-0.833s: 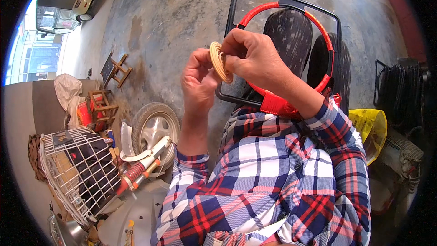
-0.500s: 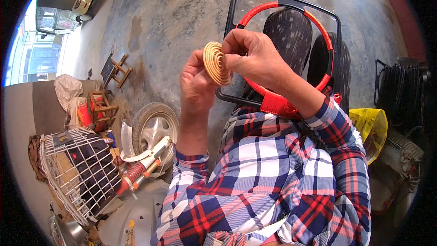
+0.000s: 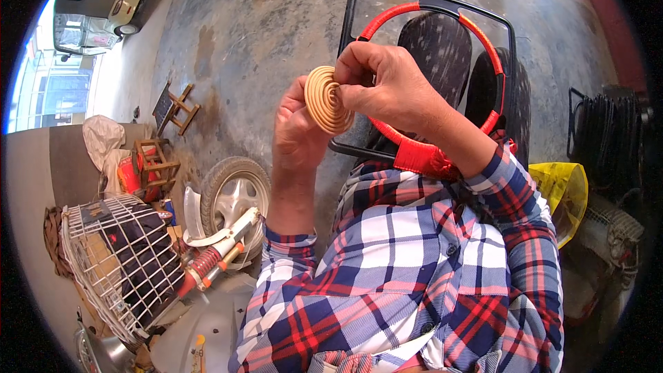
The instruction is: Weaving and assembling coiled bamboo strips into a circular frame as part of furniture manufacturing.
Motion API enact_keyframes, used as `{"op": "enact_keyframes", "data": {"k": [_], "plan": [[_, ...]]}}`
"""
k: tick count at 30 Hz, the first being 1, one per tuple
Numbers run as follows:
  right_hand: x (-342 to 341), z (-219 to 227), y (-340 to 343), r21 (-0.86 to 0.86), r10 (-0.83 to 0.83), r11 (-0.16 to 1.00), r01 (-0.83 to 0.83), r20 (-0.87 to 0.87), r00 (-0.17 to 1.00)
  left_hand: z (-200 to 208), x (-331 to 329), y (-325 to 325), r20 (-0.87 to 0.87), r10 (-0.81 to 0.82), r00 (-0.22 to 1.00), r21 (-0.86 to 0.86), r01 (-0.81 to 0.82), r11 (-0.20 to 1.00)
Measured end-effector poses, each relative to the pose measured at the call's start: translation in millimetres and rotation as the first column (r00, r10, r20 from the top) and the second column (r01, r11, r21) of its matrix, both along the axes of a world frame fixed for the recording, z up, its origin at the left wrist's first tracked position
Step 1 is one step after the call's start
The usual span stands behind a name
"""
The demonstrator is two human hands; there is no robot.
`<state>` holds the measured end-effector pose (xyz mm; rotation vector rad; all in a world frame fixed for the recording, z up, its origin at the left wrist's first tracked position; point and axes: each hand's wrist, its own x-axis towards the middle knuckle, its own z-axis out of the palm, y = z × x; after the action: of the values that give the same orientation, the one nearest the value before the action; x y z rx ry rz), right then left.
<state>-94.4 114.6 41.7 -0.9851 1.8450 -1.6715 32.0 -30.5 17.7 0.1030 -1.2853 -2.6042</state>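
Note:
A flat, tan spiral coil of thin cane-like strand is held up in front of my chest. My left hand grips its outer edge from the left and behind, with some fingers hidden by the coil. Thumb and forefinger of my right hand pinch at the coil's middle from the right; the exact bit between the fingertips is hidden. Beneath my right hand, a black rectangular frame with a ring wound in red cord rests across my legs. A red cord bundle sits at the ring's near side.
To the left stand a white wire basket, a wheel and small wooden stools. A vehicle is parked at the far left. On the right are a yellow bag and a stack of black frames.
The coil has turned to show more of its flat face and shifted slightly left and down. Both hands keep nearly the same place and hold.

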Motion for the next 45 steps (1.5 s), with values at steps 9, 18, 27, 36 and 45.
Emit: {"op": "enact_keyframes", "data": {"k": [9,18,27,36,45], "plan": [[-1.1,4.1,4.6,0.069,-0.023,0.997,0.038,-0.214,0.977,3.4,-1.2,-0.3,0.002,-0.052,0.999,-0.009,0.052,0.999],[7.5,6.1,8.4,0.049,-0.148,0.984,0.171,-0.303,0.941,-13.6,1.4,-14.2,-0.006,-0.087,0.996,0.008,0.087,0.996],[12.0,11.0,11.1,0.112,-0.167,0.968,0.224,-0.379,0.91,-4.9,4.3,-4.3,0.003,-0.04,0.999,-0.035,0.04,0.999],[11.5,7.4,10.1,0.129,-0.182,0.962,0.242,-0.359,0.915,4.4,10.0,1.3,-0.005,0.075,0.997,-0.254,-0.074,0.964],[15.9,8.3,8.7,0.148,-0.192,0.948,0.281,-0.435,0.88,10.7,7.6,23.9,-0.382,0.43,0.818,-0.872,-0.473,0.124]]}}
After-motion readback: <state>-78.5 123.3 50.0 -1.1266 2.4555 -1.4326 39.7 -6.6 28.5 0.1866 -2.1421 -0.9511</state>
